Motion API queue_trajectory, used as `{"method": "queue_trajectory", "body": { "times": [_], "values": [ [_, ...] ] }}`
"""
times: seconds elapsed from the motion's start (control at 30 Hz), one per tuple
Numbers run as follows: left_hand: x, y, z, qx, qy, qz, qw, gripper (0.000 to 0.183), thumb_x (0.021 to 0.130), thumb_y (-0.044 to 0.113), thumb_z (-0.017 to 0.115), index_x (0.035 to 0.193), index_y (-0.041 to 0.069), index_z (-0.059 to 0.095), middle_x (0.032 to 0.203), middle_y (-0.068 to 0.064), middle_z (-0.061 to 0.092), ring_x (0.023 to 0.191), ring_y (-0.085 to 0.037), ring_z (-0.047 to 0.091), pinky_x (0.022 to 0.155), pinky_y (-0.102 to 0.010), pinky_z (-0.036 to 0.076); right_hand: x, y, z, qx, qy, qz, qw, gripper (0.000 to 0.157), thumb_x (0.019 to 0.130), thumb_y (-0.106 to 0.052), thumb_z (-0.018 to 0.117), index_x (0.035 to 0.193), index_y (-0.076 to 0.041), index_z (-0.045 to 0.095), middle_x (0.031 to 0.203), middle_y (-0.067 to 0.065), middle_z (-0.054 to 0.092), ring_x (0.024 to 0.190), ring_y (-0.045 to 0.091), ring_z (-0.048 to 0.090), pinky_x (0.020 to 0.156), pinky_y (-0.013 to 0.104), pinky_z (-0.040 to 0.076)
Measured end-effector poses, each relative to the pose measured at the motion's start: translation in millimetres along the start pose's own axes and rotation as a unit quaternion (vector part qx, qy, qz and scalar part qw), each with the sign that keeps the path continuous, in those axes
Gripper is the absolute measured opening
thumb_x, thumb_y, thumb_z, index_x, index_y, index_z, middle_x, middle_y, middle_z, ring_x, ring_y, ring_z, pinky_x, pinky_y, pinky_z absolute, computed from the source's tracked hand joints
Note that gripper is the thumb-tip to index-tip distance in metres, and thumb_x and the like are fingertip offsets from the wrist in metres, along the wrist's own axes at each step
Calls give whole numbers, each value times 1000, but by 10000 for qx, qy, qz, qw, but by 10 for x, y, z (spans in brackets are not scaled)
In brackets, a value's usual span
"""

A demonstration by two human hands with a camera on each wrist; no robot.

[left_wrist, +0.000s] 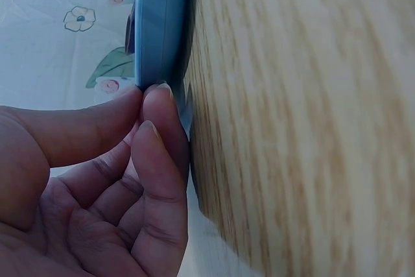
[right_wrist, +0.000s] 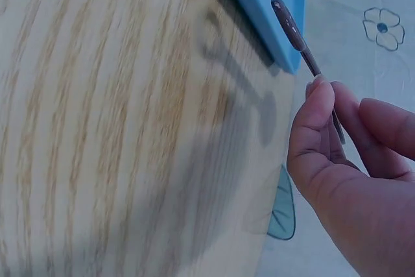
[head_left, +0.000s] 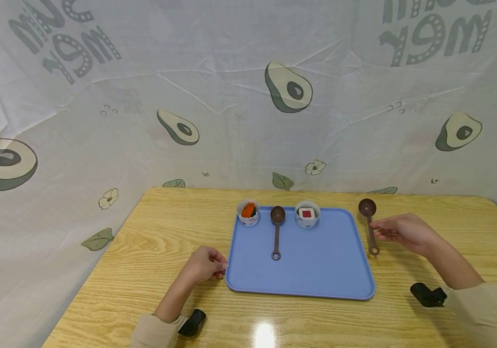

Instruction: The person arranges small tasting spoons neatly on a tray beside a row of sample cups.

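Note:
A blue tray (head_left: 322,261) lies on the wooden table. My left hand (head_left: 206,264) is at its left edge, and in the left wrist view the thumb and a finger pinch the rim (left_wrist: 155,30). To the right of the tray, my right hand (head_left: 409,234) pinches the handle of a brown spoon (head_left: 367,207) between thumb and fingertips. The right wrist view shows that spoon's handle end (right_wrist: 288,24) raised over the table, its shadow below. A second brown spoon (head_left: 277,215) lies on the tray, bowl toward the back.
At the tray's back left stands a patterned paper cup (head_left: 249,221) with orange-topped toy sushi (head_left: 248,210). Another cup (head_left: 306,222), holding a white piece with a red square (head_left: 306,213), stands right of the tray's spoon. A printed cloth (head_left: 231,121) hangs behind the table (head_left: 179,227).

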State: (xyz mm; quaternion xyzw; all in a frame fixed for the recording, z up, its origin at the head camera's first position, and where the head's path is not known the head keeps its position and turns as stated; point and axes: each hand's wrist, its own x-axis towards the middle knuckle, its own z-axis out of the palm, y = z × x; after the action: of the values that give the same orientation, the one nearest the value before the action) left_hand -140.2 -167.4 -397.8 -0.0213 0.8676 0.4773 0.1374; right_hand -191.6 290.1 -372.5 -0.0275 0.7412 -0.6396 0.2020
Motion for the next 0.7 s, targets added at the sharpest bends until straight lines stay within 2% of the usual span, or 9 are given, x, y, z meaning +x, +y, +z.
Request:
{"method": "queue_trajectory", "body": {
  "times": [0.5,0.7],
  "values": [
    [5,1,-8,-87,-54,20,9999,6,82,-7,61,77,-6,62,62,-8,58,53,-14,55,53,-29,51,110,-59,269,-57,-52,-67,9999,36,94,-2,46,117,25,44,93,5,63,80,14,61,77,31,51],
    [7,-4,-13,-131,-84,28,9999,6,82,-7,60,77,-7,62,63,-8,58,54,-14,55,53,-29,51,153,-67,373,97,-114,80,9999,35,93,-1,47,117,24,44,91,6,63,78,14,62,77,31,51]
  ]
}}
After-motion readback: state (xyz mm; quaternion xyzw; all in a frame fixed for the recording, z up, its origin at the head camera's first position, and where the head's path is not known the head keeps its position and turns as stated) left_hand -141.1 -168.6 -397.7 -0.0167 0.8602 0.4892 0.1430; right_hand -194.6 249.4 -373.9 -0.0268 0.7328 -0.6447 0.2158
